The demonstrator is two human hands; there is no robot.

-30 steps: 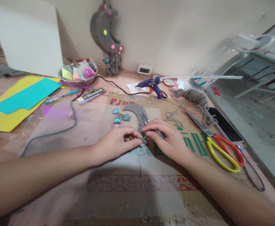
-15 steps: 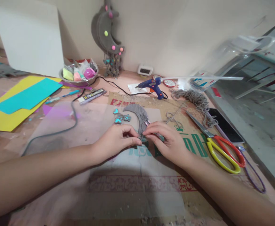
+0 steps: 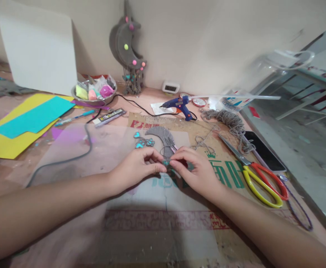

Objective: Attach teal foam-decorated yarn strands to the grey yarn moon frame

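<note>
My left hand (image 3: 139,169) and my right hand (image 3: 196,171) meet at the middle of the cardboard sheet (image 3: 179,208). Both pinch a small teal piece (image 3: 166,162) with grey yarn running from it. Just beyond my fingers lies a grey yarn-wrapped crescent (image 3: 163,138). Small teal hearts (image 3: 142,141) lie to its left on a clear plastic sheet (image 3: 101,149).
Yellow and red scissors (image 3: 259,176) and a black phone (image 3: 265,150) lie at the right. A blue glue gun (image 3: 178,106), a heap of grey yarn (image 3: 231,121), a bowl of clay packets (image 3: 94,91), yellow and teal paper (image 3: 25,121) and a hanging moon ornament (image 3: 126,42) sit farther back.
Both hands stayed together at the same spot; the fingers shifted a little and the teal piece now shows between them. The view tilted slightly.
</note>
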